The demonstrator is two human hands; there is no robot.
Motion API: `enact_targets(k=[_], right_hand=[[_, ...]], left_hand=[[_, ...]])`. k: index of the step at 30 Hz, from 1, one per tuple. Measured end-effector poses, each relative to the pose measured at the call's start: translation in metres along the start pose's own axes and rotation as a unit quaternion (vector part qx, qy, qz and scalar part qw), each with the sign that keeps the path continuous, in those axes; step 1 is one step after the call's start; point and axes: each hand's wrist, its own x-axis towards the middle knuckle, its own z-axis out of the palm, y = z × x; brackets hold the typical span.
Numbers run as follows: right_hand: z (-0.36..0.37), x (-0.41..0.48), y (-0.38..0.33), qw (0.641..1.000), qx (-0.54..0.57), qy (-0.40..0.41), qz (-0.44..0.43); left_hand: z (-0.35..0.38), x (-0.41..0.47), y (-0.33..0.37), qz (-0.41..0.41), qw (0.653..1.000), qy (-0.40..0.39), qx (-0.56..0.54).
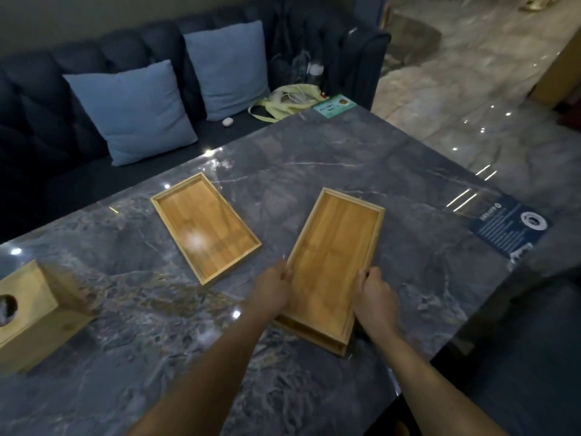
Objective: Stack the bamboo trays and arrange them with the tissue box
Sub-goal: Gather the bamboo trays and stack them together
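Note:
Two bamboo trays lie on a dark marble table (361,158). The right bamboo tray (334,247) sits on top of another tray, whose edge shows beneath its near end. My left hand (273,286) grips its left long side and my right hand (374,297) grips its right long side. A single bamboo tray (206,226) rests flat to the left, apart from both hands. The wooden tissue box (28,313), with a round hole in its top, stands at the far left edge.
A dark sofa (47,105) with two blue cushions runs behind the table. A yellow bag (283,102) and a green card (334,107) sit near the far corner. A dark blue leaflet (509,228) lies at the right table edge.

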Motion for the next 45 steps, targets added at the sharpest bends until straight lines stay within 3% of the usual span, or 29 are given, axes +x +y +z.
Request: enact_targets(k=[5, 13, 22, 26, 31, 37, 41, 45], right_hand=[[0.004, -0.001, 0.003, 0.999, -0.031, -0.012, 0.006], [0.011, 0.001, 0.007, 0.997, -0.065, -0.032, 0.037], [0.016, 0.046, -0.008, 0.986, -0.081, -0.118, -0.090], [0.014, 0.060, -0.015, 0.977, -0.087, -0.162, -0.111], [-0.002, 0.024, 0.010, 0.975, -0.017, -0.129, -0.179], [-0.027, -0.008, 0.058, 0.925, -0.041, -0.177, -0.332], [-0.026, -0.011, 0.068, 0.899, -0.066, -0.068, -0.427], [-0.018, -0.009, 0.070, 0.890, -0.059, -0.015, -0.451]], left_hand=[[0.005, -0.001, -0.006, 0.061, 0.998, 0.016, 0.019], [0.005, -0.002, -0.012, 0.029, 0.999, 0.014, 0.018], [0.010, -0.028, -0.032, -0.059, 0.996, -0.014, -0.069], [0.012, -0.042, -0.040, 0.007, 0.990, -0.025, -0.136], [0.015, -0.058, -0.057, 0.130, 0.990, 0.037, 0.048], [0.017, -0.061, -0.057, 0.178, 0.979, 0.018, 0.102], [0.019, -0.064, -0.051, 0.223, 0.966, 0.005, 0.131], [0.017, -0.064, -0.049, 0.226, 0.957, 0.021, 0.180]])
